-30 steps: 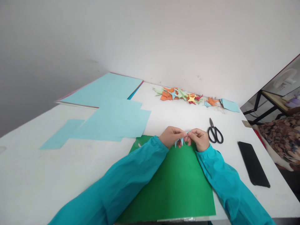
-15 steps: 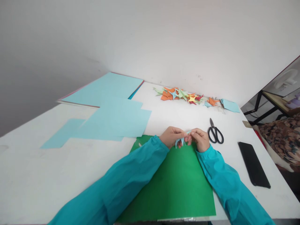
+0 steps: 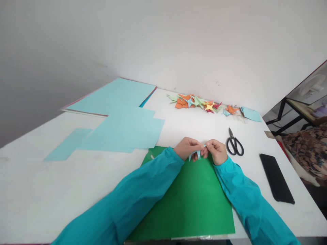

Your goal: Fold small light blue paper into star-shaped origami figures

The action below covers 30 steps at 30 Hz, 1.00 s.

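Note:
Above the far part of a green sheet point(image 3: 194, 197), my two hands meet around a small light-blue folded paper figure point(image 3: 198, 155). My left hand point(image 3: 188, 148) pinches its body, and pointed paper tips hang below the fingers. On the other side, my right hand point(image 3: 216, 151) is closed with thumb and forefinger on a narrow end of the same figure. The fingers cover much of the paper, so its full shape is hidden.
Black-handled scissors point(image 3: 234, 144) and a black phone point(image 3: 276, 178) lie to the right. Folded paper figures point(image 3: 190, 101) line the wall beside a stack of light-blue paper squares point(image 3: 251, 114). Large light-blue sheets point(image 3: 122, 131) spread across the left.
My fingers have shifted slightly on the folded paper, and less of its right end shows between them. Its hanging tips sit a little differently. Both hands stay in about the same place.

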Motion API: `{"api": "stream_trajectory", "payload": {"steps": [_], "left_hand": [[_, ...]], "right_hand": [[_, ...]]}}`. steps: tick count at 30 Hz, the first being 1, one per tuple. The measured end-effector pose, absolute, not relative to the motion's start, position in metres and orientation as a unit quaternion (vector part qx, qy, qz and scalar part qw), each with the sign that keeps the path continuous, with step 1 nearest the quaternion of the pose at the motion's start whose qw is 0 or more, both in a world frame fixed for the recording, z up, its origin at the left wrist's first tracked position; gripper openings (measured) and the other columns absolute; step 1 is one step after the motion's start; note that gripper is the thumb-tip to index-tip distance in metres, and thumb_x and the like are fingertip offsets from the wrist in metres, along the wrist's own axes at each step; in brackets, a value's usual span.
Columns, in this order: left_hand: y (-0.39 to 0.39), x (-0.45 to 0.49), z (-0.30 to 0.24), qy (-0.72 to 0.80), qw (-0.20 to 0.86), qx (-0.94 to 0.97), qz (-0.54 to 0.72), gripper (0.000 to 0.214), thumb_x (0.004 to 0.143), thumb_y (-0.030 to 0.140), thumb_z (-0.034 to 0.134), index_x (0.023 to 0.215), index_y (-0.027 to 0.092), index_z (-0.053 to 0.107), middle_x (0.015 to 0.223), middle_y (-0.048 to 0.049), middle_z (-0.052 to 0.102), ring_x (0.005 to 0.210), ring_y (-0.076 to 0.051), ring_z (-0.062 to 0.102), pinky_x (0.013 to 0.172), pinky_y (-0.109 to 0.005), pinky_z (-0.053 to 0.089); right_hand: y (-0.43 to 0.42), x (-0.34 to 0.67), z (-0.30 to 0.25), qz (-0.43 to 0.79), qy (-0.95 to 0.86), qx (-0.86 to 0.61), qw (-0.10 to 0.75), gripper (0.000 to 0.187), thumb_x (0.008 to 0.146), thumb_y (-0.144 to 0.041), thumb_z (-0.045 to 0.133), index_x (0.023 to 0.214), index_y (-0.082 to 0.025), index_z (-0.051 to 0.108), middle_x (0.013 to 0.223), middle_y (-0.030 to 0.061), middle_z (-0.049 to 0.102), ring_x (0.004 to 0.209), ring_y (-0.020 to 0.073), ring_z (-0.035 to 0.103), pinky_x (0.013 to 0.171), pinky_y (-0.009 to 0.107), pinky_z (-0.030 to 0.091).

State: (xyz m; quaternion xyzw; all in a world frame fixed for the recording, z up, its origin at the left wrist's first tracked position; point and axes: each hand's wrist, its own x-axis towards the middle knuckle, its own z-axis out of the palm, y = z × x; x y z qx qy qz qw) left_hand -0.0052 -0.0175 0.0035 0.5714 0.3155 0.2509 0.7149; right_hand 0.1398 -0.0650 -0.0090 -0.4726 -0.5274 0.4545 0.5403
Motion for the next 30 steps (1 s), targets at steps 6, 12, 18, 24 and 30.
{"api": "stream_trajectory", "payload": {"steps": [6, 12, 18, 24, 30], "left_hand": [[-0.021, -0.003, 0.007, 0.323, 0.687, 0.599, 0.254, 0.024, 0.065, 0.032, 0.063, 0.060, 0.009, 0.059, 0.046, -0.0001, 0.057, 0.032, -0.007, 0.049, 0.031, -0.018, 0.040], [-0.024, -0.003, 0.009, 0.290, 0.677, 0.623, 0.263, 0.024, 0.067, 0.031, 0.060, 0.061, 0.008, 0.058, 0.052, -0.0016, 0.059, 0.034, -0.009, 0.052, 0.031, -0.019, 0.043], [-0.026, -0.005, 0.013, 0.273, 0.682, 0.622, 0.272, 0.025, 0.067, 0.031, 0.058, 0.058, 0.008, 0.058, 0.054, -0.0015, 0.059, 0.032, -0.008, 0.049, 0.030, -0.019, 0.041], [-0.027, -0.005, 0.013, 0.253, 0.705, 0.606, 0.268, 0.026, 0.066, 0.033, 0.059, 0.057, 0.008, 0.056, 0.055, -0.0025, 0.059, 0.035, -0.009, 0.052, 0.031, -0.020, 0.043], [-0.028, -0.004, 0.011, 0.276, 0.668, 0.633, 0.277, 0.026, 0.069, 0.034, 0.058, 0.059, 0.009, 0.056, 0.050, -0.0010, 0.057, 0.031, -0.008, 0.050, 0.028, -0.017, 0.039]], "right_hand": [[-0.067, 0.139, -0.007, 0.401, -0.552, -0.502, 0.531, 0.027, 0.077, -0.041, 0.055, 0.065, -0.016, 0.052, 0.046, -0.0020, 0.059, 0.035, 0.0087, 0.051, 0.036, 0.020, 0.040], [-0.070, 0.139, -0.004, 0.371, -0.568, -0.511, 0.528, 0.026, 0.078, -0.038, 0.055, 0.064, -0.016, 0.052, 0.046, -0.0031, 0.056, 0.035, 0.0077, 0.049, 0.036, 0.019, 0.038], [-0.071, 0.135, -0.003, 0.404, -0.565, -0.479, 0.537, 0.023, 0.077, -0.037, 0.056, 0.067, -0.016, 0.053, 0.046, -0.0026, 0.058, 0.039, 0.0092, 0.051, 0.040, 0.021, 0.041], [-0.070, 0.137, -0.002, 0.424, -0.546, -0.483, 0.537, 0.029, 0.077, -0.041, 0.055, 0.063, -0.016, 0.052, 0.044, -0.0022, 0.057, 0.035, 0.0094, 0.050, 0.036, 0.021, 0.039], [-0.067, 0.139, -0.003, 0.456, -0.509, -0.469, 0.559, 0.036, 0.077, -0.049, 0.051, 0.062, -0.016, 0.053, 0.042, -0.0018, 0.057, 0.032, 0.0102, 0.049, 0.035, 0.022, 0.040]]}}
